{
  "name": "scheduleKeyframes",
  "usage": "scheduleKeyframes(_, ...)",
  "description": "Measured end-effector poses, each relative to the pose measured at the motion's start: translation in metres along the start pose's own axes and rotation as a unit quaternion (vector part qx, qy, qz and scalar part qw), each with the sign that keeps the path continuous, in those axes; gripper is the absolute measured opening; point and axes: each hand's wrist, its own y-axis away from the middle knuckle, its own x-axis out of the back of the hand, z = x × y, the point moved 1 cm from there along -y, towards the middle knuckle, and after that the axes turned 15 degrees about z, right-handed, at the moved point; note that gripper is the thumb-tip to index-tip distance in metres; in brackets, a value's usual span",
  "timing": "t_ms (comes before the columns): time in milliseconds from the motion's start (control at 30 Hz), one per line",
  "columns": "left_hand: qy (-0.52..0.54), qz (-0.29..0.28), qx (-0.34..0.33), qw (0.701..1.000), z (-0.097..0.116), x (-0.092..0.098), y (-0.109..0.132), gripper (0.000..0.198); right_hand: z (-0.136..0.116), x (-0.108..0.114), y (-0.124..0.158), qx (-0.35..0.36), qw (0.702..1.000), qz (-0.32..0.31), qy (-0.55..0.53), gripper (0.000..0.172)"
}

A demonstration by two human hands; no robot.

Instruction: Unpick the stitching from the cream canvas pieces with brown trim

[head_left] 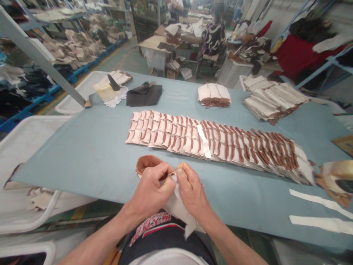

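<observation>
Both my hands meet at the near edge of the blue-covered table, pinching one brown and off-white fabric piece (150, 161). My left hand (156, 184) is closed on its edge, with a curled brown part standing out beyond the knuckles. Close beside it, my right hand (191, 186) pinches the same edge between thumb and fingers. A pale flap (179, 208) of the piece hangs down between my wrists. The exact spot under the fingertips is hidden. Just beyond my hands lies a long overlapping row of off-white pieces with brown edges (187, 138), crossed by a white strip (204, 141).
Farther back on the table (91, 147) lie a small stack (214, 94), a larger pile (273, 97) and a dark cloth (145, 95). White strips (321, 221) and a tape roll (339, 176) are at right. White bins (24, 136) stand left. A person (213, 38) sits beyond.
</observation>
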Motion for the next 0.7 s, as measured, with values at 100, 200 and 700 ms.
scheduleKeyframes(100, 0.045, -0.056, 0.028, 0.997, 0.007, 0.011, -0.017, 0.015, -0.007, 0.011, -0.016, 0.025, 0.999, -0.037, -0.015, 0.034)
scheduleKeyframes(200, 0.063, -0.119, 0.008, 0.991, 0.022, 0.022, -0.028, 0.019, -0.02, 0.03, -0.028, 0.103, 0.994, -0.017, -0.041, 0.023)
scheduleKeyframes(700, 0.069, -0.155, -0.076, 0.983, 0.057, 0.029, -0.015, 0.008, -0.064, 0.069, -0.039, 0.255, 0.94, -0.202, 0.099, 0.016)
